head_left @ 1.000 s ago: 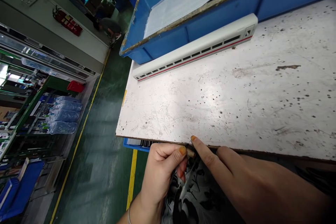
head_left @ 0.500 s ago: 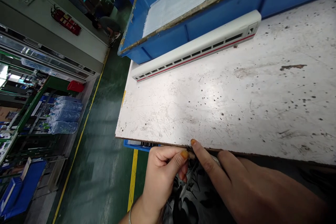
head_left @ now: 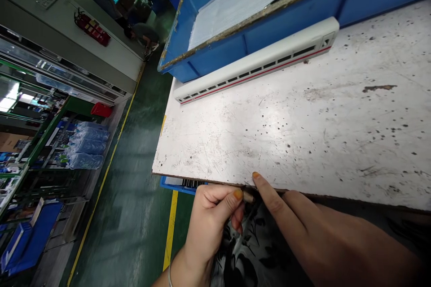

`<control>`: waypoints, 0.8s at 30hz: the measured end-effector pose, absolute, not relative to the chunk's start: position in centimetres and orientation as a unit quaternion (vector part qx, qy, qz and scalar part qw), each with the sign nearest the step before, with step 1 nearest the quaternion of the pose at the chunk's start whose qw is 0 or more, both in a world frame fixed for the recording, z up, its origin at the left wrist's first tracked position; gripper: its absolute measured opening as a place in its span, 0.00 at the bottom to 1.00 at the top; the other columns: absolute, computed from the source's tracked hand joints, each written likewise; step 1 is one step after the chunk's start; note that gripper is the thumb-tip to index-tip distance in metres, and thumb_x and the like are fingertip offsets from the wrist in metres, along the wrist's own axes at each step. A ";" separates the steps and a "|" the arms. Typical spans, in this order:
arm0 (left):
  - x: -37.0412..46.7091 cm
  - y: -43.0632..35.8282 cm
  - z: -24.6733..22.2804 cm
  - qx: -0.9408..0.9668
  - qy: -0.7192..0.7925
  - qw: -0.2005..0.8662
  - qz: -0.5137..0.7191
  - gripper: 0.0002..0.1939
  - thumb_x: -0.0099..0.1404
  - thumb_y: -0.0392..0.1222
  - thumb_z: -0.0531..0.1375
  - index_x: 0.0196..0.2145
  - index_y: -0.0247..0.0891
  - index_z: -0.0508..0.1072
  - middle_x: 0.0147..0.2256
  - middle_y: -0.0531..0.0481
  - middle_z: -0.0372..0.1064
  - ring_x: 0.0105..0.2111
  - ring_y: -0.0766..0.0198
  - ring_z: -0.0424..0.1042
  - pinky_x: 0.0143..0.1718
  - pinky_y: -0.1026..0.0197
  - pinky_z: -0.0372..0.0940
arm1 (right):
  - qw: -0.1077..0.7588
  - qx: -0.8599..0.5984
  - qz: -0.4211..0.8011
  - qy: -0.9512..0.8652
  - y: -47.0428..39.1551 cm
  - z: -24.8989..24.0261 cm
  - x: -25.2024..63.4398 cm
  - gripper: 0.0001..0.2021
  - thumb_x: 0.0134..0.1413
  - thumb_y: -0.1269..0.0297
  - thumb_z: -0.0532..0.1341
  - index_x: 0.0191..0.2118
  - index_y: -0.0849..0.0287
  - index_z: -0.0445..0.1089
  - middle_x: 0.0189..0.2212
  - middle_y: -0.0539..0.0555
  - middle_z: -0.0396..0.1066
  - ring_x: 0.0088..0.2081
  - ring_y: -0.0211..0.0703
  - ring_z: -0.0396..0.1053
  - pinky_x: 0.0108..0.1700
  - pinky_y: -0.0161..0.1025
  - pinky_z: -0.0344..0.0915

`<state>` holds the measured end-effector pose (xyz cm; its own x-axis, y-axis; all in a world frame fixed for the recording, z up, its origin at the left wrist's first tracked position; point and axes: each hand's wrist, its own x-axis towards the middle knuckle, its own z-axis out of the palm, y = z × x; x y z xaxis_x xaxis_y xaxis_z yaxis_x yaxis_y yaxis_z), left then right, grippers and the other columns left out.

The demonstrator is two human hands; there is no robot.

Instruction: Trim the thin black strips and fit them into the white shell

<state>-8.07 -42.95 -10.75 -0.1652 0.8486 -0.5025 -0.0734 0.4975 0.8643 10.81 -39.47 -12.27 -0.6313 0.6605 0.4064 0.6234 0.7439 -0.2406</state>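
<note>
At the front edge of the white table [head_left: 215, 143], my left hand [head_left: 210, 215] is closed in a pinch. Between its thumb and finger sits a small tan piece [head_left: 248, 197], whose kind I cannot make out. To its right, my right hand [head_left: 323, 237] stretches its index finger onto the table edge. The other fingers lie beside it, partly hidden, and the thumb is out of sight; I see nothing held there. Farther back on the table lies a long white model train car body [head_left: 259, 63] with dark windows and a red stripe.
Behind the train car stands a blue bin [head_left: 222, 54] holding white sheets [head_left: 235, 4] and dark parts. Another blue tray [head_left: 178, 184] shows below the table's front edge. Left is a green floor [head_left: 131, 166] with shelving beyond. A person [head_left: 144, 36] crouches far off.
My right index finger has drawn slightly away from the tan piece, which now shows more clearly in my left hand. The whole view has shifted a little.
</note>
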 end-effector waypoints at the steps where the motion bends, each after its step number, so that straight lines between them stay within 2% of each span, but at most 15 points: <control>1: -8.0 -42.9 -10.7 0.295 0.647 0.574 0.405 0.27 0.66 0.55 0.66 0.16 0.36 0.70 0.15 0.53 0.61 0.16 0.69 0.58 0.22 0.62 0.51 | 0.238 -0.359 0.042 -0.901 -39.5 -12.3 10.8 0.28 0.63 0.72 0.56 0.68 0.71 0.60 0.30 0.49 0.68 0.22 0.37 0.63 0.19 0.37 0.52; 7: -8.0 -42.8 -10.6 0.298 0.645 0.577 0.403 0.27 0.66 0.55 0.65 0.15 0.36 0.69 0.15 0.52 0.61 0.17 0.69 0.58 0.22 0.62 0.51 | 0.245 -0.366 0.051 -0.896 -39.7 -12.4 10.9 0.28 0.63 0.72 0.53 0.68 0.66 0.60 0.28 0.47 0.66 0.20 0.37 0.60 0.20 0.39 0.51; 11: -8.1 -43.0 -10.7 0.313 0.651 0.567 0.396 0.27 0.67 0.54 0.65 0.16 0.36 0.70 0.15 0.52 0.62 0.17 0.69 0.58 0.22 0.62 0.50 | 0.240 -0.357 0.054 -0.901 -39.4 -12.2 11.1 0.27 0.63 0.71 0.53 0.67 0.66 0.61 0.28 0.47 0.66 0.21 0.36 0.61 0.19 0.39 0.49; 19: -8.2 -43.0 -10.7 0.345 0.665 0.539 0.385 0.26 0.68 0.52 0.64 0.16 0.37 0.69 0.15 0.53 0.62 0.17 0.69 0.58 0.22 0.62 0.51 | 0.237 -0.355 0.028 -0.904 -39.3 -12.1 11.1 0.24 0.68 0.72 0.49 0.66 0.66 0.61 0.26 0.46 0.64 0.18 0.38 0.56 0.19 0.40 0.49; 24: -8.2 -42.9 -10.7 0.361 0.664 0.534 0.379 0.26 0.69 0.52 0.63 0.17 0.37 0.69 0.16 0.52 0.62 0.18 0.68 0.59 0.22 0.62 0.52 | 0.242 -0.360 0.023 -0.901 -39.6 -12.3 10.9 0.23 0.69 0.71 0.49 0.65 0.66 0.63 0.25 0.47 0.62 0.19 0.38 0.60 0.19 0.39 0.51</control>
